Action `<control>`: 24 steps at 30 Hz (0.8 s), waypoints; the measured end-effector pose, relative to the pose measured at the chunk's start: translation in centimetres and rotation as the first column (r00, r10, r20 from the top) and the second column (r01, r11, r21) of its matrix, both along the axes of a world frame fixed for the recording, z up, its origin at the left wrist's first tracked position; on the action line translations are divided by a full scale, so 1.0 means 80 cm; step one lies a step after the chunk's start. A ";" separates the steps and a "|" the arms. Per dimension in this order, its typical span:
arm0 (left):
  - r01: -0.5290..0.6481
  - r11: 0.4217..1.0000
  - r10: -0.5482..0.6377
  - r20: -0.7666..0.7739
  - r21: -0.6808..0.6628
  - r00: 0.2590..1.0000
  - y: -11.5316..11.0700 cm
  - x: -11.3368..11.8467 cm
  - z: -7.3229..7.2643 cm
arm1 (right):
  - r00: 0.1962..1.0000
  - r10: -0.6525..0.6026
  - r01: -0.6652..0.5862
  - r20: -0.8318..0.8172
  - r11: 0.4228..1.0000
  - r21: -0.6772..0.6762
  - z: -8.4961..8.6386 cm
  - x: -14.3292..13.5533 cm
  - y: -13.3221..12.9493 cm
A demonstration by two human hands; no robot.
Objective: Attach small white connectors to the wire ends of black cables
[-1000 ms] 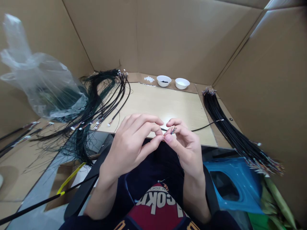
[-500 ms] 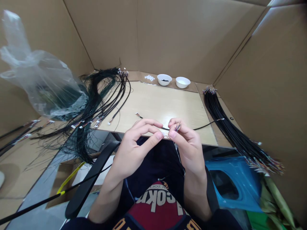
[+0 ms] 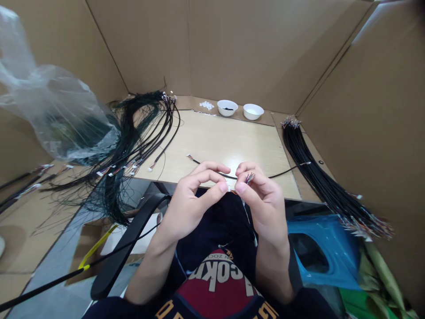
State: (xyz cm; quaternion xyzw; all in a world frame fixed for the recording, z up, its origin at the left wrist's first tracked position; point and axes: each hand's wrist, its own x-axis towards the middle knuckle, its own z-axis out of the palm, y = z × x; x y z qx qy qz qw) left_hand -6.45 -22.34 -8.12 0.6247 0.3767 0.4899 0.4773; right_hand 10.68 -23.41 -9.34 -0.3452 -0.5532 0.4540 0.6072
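Observation:
My left hand (image 3: 195, 199) pinches a small white connector (image 3: 229, 188) between thumb and index finger, above the table's front edge. Close on its right, my right hand (image 3: 262, 199) has thumb and fingers closed on thin coloured wires (image 3: 249, 177), whose loose ends fan out over the index finger. A short bit of orange wire shows between the two hands, but whether it enters the connector I cannot tell. Behind my fingers a black cable (image 3: 282, 174) lies across the table, with a white plug (image 3: 189, 156) at its left end; its middle is partly hidden.
Black cables (image 3: 308, 173) lie bundled at the right. A tangle of dark wires (image 3: 129, 128) and a clear plastic bag (image 3: 69, 115) occupy the left. At the back are white pieces (image 3: 206, 105), a bowl (image 3: 227, 110) with dark bits and another white bowl (image 3: 253, 114). Cardboard walls (image 3: 245, 48) surround the table.
Both hands have shifted slightly to the right, and the right hand has turned a little. The pinch of each hand stays closed. Elsewhere only the camera's view has moved slightly.

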 end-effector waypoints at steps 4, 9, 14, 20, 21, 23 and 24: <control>0.087 0.995 -0.082 0.079 -0.050 0.993 0.002 -0.001 -0.002 | 0.994 -0.013 0.006 0.108 0.998 0.061 0.010 0.008 -0.006; 0.195 0.969 -0.165 0.191 -0.149 0.968 0.002 -0.002 0.001 | 0.974 -0.015 -0.008 0.224 0.994 0.105 0.026 0.020 -0.012; 0.215 0.959 -0.166 0.250 -0.183 0.954 0.002 0.001 0.005 | 0.973 0.006 -0.031 0.230 0.994 0.104 0.033 0.019 -0.017; 0.253 0.948 -0.193 0.282 -0.195 0.940 0.001 0.000 0.006 | 0.969 0.010 -0.043 0.248 0.991 0.128 0.032 0.018 -0.017; 0.262 0.945 -0.199 0.291 -0.197 0.936 0.001 0.000 0.006 | 0.969 0.014 -0.048 0.247 0.991 0.129 0.032 0.018 -0.017; 0.275 0.940 -0.205 0.309 -0.202 0.929 0.001 0.000 0.005 | 0.969 0.025 -0.057 0.245 0.991 0.124 0.032 0.019 -0.016; 0.278 0.938 -0.206 0.315 -0.205 0.926 0.001 0.000 0.005 | 0.970 0.030 -0.061 0.243 0.991 0.120 0.032 0.019 -0.016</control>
